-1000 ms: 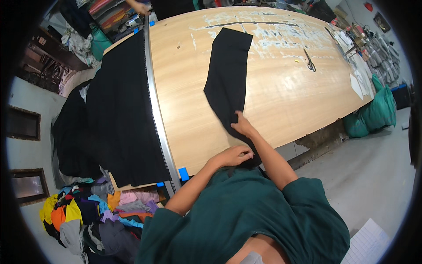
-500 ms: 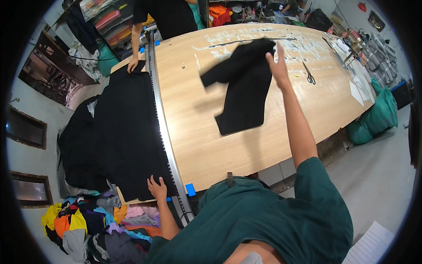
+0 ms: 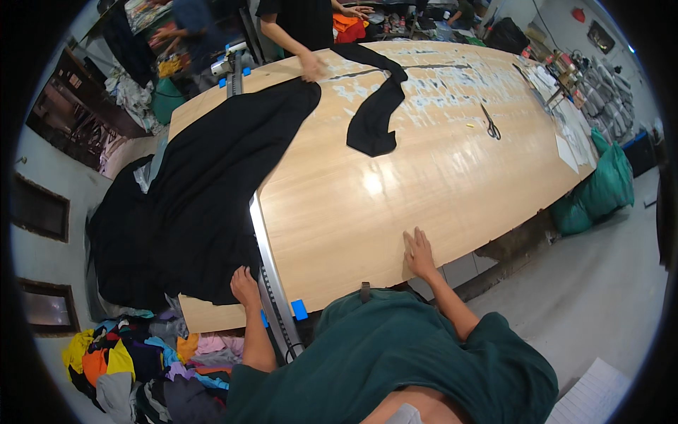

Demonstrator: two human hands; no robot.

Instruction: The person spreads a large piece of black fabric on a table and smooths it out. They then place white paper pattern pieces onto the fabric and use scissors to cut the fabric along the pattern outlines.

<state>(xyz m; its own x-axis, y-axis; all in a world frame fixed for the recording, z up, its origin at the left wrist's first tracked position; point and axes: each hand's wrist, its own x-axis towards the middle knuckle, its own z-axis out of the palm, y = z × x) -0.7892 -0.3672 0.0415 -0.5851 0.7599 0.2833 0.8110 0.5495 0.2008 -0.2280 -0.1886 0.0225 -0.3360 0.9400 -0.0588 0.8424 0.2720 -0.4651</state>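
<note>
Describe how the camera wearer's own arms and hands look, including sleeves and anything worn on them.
The left hand and right hand are bare, with no gloves. Both forearms are uncovered, with no watch or wristband visible. The loose, short sleeves are plain dark green, matching the top. Any rings would be too small to make out.

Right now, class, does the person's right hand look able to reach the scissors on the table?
Probably yes, perhaps with a forward lean: the right hand looks empty, and only bare tabletop shows between it and the scissors.
</note>
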